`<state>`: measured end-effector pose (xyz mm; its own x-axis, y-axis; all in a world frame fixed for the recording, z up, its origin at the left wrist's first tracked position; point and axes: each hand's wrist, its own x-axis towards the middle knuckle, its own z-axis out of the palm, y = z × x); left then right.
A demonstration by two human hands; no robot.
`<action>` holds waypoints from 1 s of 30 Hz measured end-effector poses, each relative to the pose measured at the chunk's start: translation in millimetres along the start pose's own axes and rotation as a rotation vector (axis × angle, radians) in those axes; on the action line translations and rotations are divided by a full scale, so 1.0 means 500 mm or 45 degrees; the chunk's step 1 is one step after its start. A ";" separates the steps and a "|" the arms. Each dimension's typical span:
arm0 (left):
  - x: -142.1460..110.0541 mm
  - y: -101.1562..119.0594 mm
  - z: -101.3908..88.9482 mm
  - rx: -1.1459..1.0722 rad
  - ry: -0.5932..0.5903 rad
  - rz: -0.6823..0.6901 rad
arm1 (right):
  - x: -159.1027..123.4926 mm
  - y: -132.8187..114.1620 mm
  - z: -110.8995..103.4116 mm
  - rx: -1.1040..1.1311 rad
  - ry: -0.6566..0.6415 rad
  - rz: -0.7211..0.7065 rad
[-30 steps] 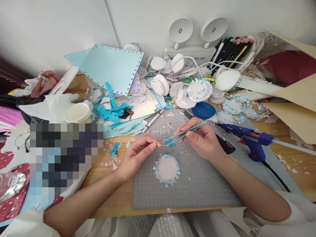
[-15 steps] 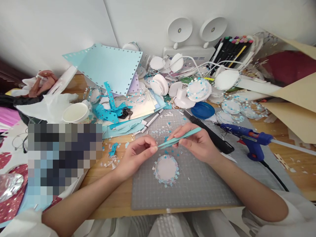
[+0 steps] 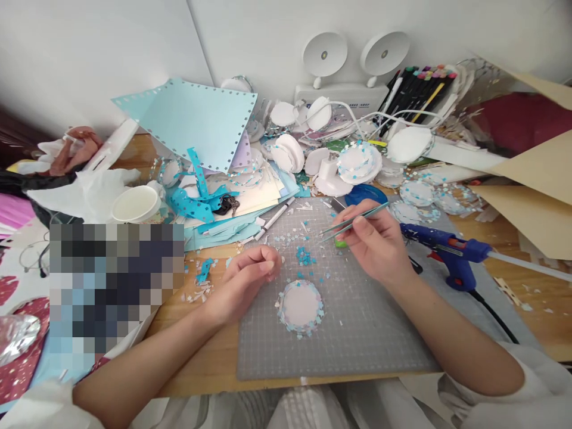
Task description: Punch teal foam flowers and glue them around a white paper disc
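My right hand (image 3: 378,241) holds a pair of teal tweezers (image 3: 348,225), with the tips pointing left and slightly apart over the grey cutting mat (image 3: 366,333). A small bright green piece (image 3: 341,243) shows just beneath its fingers. My left hand (image 3: 252,274) is closed at the mat's left side, thumb pressed to the curled fingers; whatever is pinched there is too small to see. Between the hands lies a loose cluster of tiny blue paper cutouts (image 3: 304,256). Nearer me, a round white disc (image 3: 301,305) edged with pale blue and white cutouts lies flat.
A blue glue gun (image 3: 447,241) with its cord lies at the right. Behind the mat are a blue lid (image 3: 364,193), a white pen (image 3: 274,218), piled decorated discs (image 3: 360,164) and blue sheets (image 3: 192,122). A white cup (image 3: 136,204) stands at left.
The tweezers and my right hand have moved up and right, away from my left fingertips. My left hand has drawn back slightly, and the blue cluster now shows between them.
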<state>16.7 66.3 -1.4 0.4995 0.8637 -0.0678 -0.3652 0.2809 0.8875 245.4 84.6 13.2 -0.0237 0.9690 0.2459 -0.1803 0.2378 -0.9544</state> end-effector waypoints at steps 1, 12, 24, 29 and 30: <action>-0.001 -0.002 0.000 0.074 0.031 0.026 | 0.001 -0.001 -0.002 -0.087 0.004 -0.036; -0.006 -0.004 0.005 0.638 0.298 0.402 | -0.017 0.044 0.007 -0.818 -0.304 -0.276; -0.009 0.000 -0.001 0.766 0.298 0.355 | -0.019 0.035 0.002 -0.731 -0.188 -0.279; -0.008 -0.001 -0.001 0.802 0.314 0.360 | -0.017 0.033 0.003 -0.900 -0.315 -0.384; -0.008 -0.001 -0.001 0.807 0.314 0.361 | -0.016 0.033 0.004 -0.916 -0.326 -0.399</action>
<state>14.5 63.0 -1.6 0.2346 0.9573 0.1692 0.1072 -0.1985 0.9742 240.8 80.5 -4.5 -0.3160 0.8260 0.4667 0.4557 0.5636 -0.6889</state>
